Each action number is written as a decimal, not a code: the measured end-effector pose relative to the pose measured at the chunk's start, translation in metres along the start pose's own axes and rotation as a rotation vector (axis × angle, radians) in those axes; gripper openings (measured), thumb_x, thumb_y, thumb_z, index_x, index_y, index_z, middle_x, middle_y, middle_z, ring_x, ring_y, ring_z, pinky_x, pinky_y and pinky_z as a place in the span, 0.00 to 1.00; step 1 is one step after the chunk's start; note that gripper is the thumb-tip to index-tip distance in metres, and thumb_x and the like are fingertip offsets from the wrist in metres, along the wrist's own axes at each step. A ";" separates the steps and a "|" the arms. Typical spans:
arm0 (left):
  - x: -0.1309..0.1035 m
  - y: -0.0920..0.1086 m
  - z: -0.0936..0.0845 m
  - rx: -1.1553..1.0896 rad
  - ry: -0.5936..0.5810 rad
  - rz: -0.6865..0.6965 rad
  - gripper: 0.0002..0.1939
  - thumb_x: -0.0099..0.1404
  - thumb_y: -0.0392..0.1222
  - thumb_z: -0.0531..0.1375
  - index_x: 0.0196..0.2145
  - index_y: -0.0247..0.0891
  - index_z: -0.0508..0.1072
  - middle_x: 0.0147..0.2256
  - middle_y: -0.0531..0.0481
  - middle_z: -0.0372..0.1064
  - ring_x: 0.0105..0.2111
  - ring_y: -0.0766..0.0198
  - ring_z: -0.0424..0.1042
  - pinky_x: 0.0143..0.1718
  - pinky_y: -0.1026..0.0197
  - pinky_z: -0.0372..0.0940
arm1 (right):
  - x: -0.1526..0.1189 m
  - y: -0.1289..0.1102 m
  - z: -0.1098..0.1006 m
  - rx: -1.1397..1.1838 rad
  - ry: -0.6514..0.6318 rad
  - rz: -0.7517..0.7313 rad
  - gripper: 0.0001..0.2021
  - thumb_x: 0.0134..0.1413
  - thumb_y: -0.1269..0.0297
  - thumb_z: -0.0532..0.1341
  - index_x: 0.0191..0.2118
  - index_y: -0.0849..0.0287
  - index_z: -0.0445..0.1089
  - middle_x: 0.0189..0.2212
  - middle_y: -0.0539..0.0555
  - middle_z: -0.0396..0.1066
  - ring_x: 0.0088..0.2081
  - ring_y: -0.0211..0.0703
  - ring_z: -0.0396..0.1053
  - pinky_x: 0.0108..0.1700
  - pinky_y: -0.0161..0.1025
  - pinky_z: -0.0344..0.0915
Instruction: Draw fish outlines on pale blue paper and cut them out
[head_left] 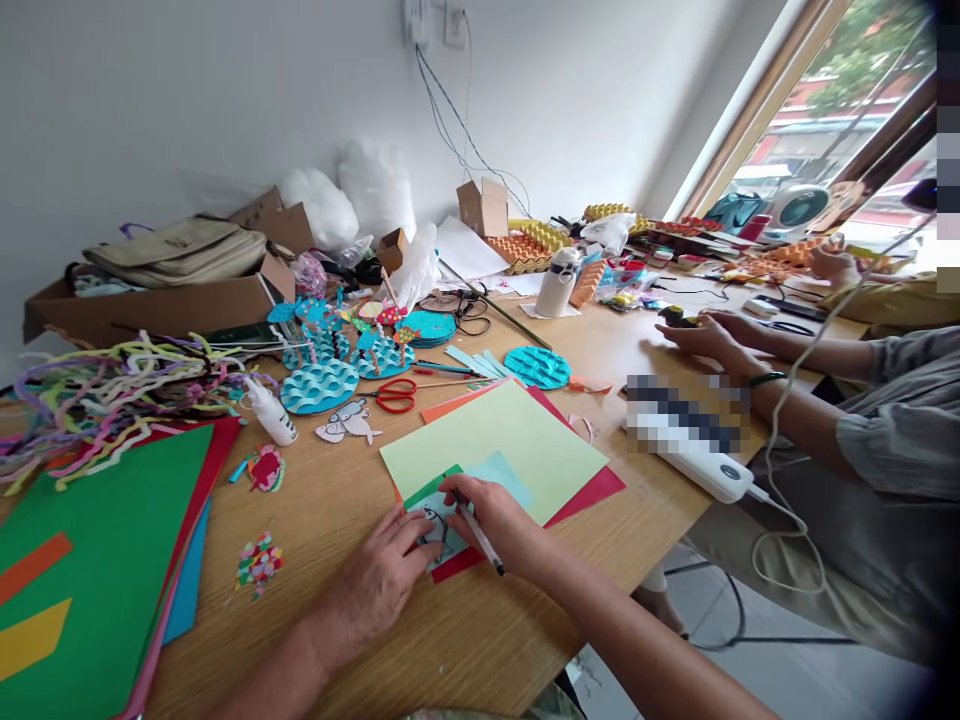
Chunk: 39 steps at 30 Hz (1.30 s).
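Note:
My right hand (pixel 499 520) is closed around a pen (pixel 480 540), its tip end hidden by the fingers. Below it lies a small light-blue piece of paper (pixel 444 540) with a black line drawing. My left hand (pixel 390 565) rests on this paper's left side with its fingers spread. Under the small paper are a green sheet and a red one. A large pale-green sheet (pixel 480 440) lies just beyond both hands, over orange and red paper. White fish-shaped cutouts (pixel 349 422) lie to the left, near red-handled scissors (pixel 396 396).
A glue bottle (pixel 271 412), pipe cleaners (pixel 112 400) and stacked coloured sheets (pixel 105 560) are at the left. Blue wavy discs (pixel 319 386) stand farther back. On the right are a white power strip (pixel 705 462) and another person's hands (pixel 705 340).

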<state>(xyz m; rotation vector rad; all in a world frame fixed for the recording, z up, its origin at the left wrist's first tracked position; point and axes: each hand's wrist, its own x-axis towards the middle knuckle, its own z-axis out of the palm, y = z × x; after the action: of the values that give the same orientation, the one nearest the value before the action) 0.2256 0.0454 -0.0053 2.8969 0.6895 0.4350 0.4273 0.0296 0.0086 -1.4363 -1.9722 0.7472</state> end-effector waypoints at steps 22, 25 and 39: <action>0.040 0.003 -0.027 -0.128 -0.374 -0.483 0.13 0.52 0.39 0.61 0.37 0.38 0.67 0.41 0.47 0.62 0.44 0.55 0.60 0.44 0.57 0.58 | 0.031 0.022 0.016 -0.052 0.298 -0.078 0.08 0.52 0.71 0.50 0.35 0.59 0.65 0.28 0.54 0.72 0.28 0.40 0.70 0.32 0.34 0.64; 0.042 0.000 -0.027 -0.123 -0.383 -0.478 0.11 0.52 0.38 0.61 0.36 0.39 0.67 0.41 0.48 0.63 0.43 0.56 0.61 0.42 0.58 0.59 | 0.033 0.021 0.015 -0.050 0.321 -0.072 0.09 0.52 0.71 0.50 0.35 0.60 0.66 0.28 0.55 0.72 0.29 0.42 0.70 0.32 0.36 0.65; 0.053 -0.006 -0.034 -0.141 -0.469 -0.421 0.14 0.51 0.36 0.61 0.37 0.40 0.66 0.40 0.48 0.61 0.43 0.57 0.61 0.41 0.60 0.59 | 0.035 0.018 0.010 -0.061 0.334 -0.112 0.09 0.52 0.71 0.49 0.35 0.60 0.65 0.28 0.55 0.72 0.28 0.41 0.69 0.31 0.35 0.65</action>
<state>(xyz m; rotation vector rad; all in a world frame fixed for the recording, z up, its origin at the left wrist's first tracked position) 0.2575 0.0773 0.0382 2.4786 1.0841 -0.2283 0.4222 0.0667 -0.0067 -1.3716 -1.8094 0.3721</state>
